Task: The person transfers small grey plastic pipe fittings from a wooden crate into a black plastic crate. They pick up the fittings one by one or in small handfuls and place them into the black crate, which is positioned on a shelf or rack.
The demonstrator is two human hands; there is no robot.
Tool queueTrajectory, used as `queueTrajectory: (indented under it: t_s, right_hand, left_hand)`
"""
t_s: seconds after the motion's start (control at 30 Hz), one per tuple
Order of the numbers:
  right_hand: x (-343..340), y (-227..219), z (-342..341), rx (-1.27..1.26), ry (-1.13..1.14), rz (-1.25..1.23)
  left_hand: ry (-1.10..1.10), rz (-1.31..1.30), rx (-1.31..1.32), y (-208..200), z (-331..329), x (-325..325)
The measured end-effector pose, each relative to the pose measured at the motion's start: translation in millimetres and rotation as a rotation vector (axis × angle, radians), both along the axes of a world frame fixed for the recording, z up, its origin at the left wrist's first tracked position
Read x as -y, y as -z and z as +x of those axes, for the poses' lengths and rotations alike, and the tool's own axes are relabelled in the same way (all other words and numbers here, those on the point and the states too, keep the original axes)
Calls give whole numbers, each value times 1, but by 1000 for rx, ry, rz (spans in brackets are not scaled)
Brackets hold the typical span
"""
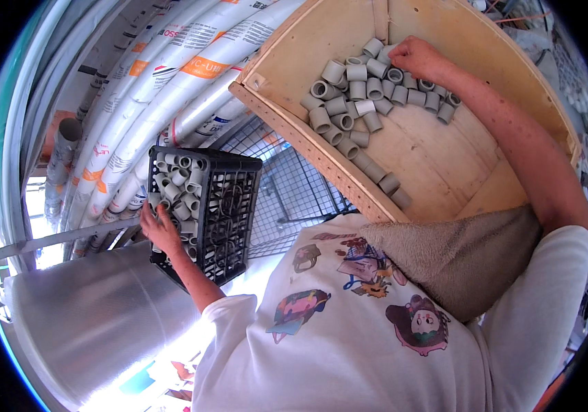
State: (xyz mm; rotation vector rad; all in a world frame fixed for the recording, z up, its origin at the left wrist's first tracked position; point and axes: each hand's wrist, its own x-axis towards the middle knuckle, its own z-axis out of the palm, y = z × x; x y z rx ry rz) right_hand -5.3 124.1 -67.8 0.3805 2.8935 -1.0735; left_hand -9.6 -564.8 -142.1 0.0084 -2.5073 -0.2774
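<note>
My left hand (162,232) rests at the near-left side of a black plastic crate (229,213), its fingers apart over the grey pipe couplings (183,180) that fill it. Whether a fingertip touches one of them is hard to make out. Farther right, my right hand (415,56) reaches into a wooden box (469,154). Its fingers are curled together on a grey pipe coupling (385,53) at the far side of a loose pile. More short grey couplings (357,90) lie around it, several in a row along the box's left wall.
Long wrapped pipes (170,82) lean at the far left. Below them lies a large roll of clear plastic film (102,309). A wire mesh basket (294,185) stands between crate and box. A brown cloth (455,257) drapes over the box's near edge, against my shirt.
</note>
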Motion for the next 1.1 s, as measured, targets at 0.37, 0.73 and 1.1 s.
queueTrajectory:
  t_s: [0.37,0.73,1.1]
  right_hand:
    - [5,-39,-7,102,3,-19]
    - [6,-65,-5,-44,-41,-183]
    - [49,-129,24,-113,-146,-340]
  left_hand:
    - [-61,-56,157,-2,18,0]
    - [-177,80,270,23,70,75]
    - [-190,110,344,52,105,101]
